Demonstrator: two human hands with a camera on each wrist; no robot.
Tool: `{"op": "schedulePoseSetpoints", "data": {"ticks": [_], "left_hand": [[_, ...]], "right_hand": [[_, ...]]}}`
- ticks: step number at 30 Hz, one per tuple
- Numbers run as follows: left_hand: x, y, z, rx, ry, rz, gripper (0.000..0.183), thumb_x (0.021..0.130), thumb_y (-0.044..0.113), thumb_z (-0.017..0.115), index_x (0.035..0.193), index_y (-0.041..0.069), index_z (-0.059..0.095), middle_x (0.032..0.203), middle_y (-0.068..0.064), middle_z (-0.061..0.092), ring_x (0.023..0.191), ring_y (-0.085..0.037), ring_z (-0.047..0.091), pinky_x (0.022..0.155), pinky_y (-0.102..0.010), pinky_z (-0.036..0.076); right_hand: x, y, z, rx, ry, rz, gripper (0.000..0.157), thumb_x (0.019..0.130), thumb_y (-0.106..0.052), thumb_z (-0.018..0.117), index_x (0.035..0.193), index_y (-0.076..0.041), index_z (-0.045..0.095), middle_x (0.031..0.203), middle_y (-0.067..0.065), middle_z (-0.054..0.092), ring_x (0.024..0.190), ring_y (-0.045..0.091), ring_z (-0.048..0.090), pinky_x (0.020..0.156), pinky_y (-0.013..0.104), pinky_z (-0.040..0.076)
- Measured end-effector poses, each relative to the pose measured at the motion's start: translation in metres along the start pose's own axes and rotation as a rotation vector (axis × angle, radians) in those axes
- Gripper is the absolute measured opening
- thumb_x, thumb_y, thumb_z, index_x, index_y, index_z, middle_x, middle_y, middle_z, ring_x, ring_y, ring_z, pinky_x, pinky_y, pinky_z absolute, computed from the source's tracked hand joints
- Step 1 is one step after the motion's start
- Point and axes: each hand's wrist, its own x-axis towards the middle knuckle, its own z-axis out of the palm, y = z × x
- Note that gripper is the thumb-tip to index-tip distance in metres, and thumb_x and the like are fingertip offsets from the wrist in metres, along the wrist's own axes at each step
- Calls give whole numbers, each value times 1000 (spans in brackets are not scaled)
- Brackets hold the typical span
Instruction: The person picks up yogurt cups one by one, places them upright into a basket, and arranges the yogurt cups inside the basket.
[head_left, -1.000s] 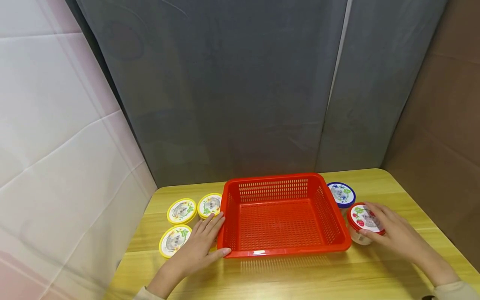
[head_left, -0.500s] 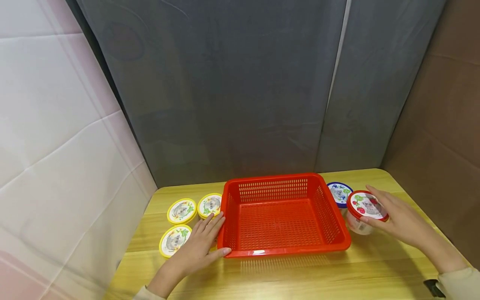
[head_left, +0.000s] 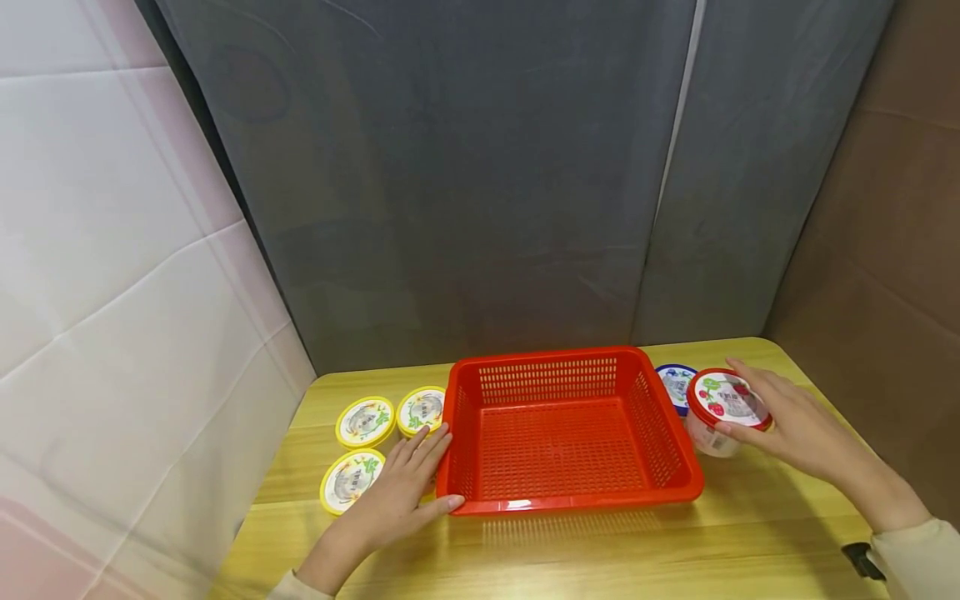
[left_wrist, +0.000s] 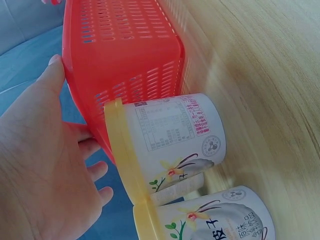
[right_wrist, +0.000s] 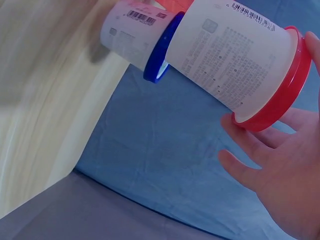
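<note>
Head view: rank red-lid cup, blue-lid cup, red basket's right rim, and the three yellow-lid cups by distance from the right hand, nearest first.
1. red-lid cup: gripped by the right hand, at its fingertips.
2. blue-lid cup: just behind and left of the red-lid cup.
3. red basket: right rim, left of the hand; close to the blue-lid cup's rank, hard to separate.
4. yellow-lid cups: far side of the basket, by the left hand.

The red basket (head_left: 567, 433) lies open above, with tubs crowding both its sides.
</note>
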Motion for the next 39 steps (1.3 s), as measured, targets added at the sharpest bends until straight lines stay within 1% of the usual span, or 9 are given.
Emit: {"op": "schedulePoseSetpoints", "data": {"ticks": [7, 11, 17, 22, 28, 32, 35, 39], "left_hand": [[1, 0, 1, -5, -3, -1, 85, 86, 66, 46, 150, 15, 24, 159, 0, 21, 147, -32, 19, 117, -57, 17], [1, 0, 1, -12, -3, 1, 85, 86, 65, 47, 150, 13, 25, 159, -1, 21, 147, -32, 20, 116, -57, 18], [1, 0, 0, -10, -20, -11, 85, 86, 67, 46, 150, 15, 24, 160, 1, 19, 147, -31, 19, 117, -57, 18], [1, 1, -1, -9, -22, -13, 86, 86, 67, 45, 150, 15, 24, 159, 1, 20, 147, -32, 19, 117, -57, 17], [1, 2, -1, -14, -44, -19, 86, 86, 67, 45, 151, 16, 22, 160, 2, 18, 148, -31, 16, 118, -56, 16], [1, 2, -1, -7, -37, -13, 85, 87, 66, 46, 151, 16, 22, 160, 1, 18, 148, -30, 17, 118, -56, 17], [1, 2, -1, -2, -29, -9, 84, 87, 66, 45, 151, 16, 22, 160, 2, 18, 148, -30, 17, 117, -56, 17], [1, 3, -1, -8, -21, -10, 84, 87, 66, 46, 151, 16, 23, 160, 2, 19, 148, -31, 18, 117, -57, 18]], "right_hand": [[8, -5, -5, -11, 15, -23, 90, 76, -53, 71, 148, -21, 29, 136, 21, 48, 115, 37, 47, 84, 64, 46], [13, -8, -8, -12, 21, -36, 90, 75, -53, 72, 149, -24, 28, 136, 20, 48, 115, 37, 47, 84, 65, 46], [19, -15, -8, -7, 29, -51, 90, 74, -52, 73, 148, -28, 28, 137, 19, 49, 116, 38, 48, 87, 64, 44], [27, -28, -5, 29, 11, -71, 88, 75, -54, 72, 147, -29, 30, 138, 15, 48, 118, 36, 47, 89, 62, 44], [37, -44, 2, 43, -18, -89, 91, 73, -55, 72, 148, -28, 29, 142, 13, 46, 122, 36, 46, 93, 65, 42], [44, -51, 10, 57, -24, -113, 91, 72, -55, 73, 148, -31, 29, 142, 10, 46, 122, 34, 46, 94, 64, 42], [49, -56, 17, 70, -35, -133, 90, 72, -55, 73, 147, -32, 29, 143, 9, 46, 123, 33, 46, 94, 63, 43], [55, -64, 25, 81, -54, -151, 92, 71, -53, 75, 147, -27, 31, 143, 9, 46, 124, 33, 46, 95, 62, 43]]}}
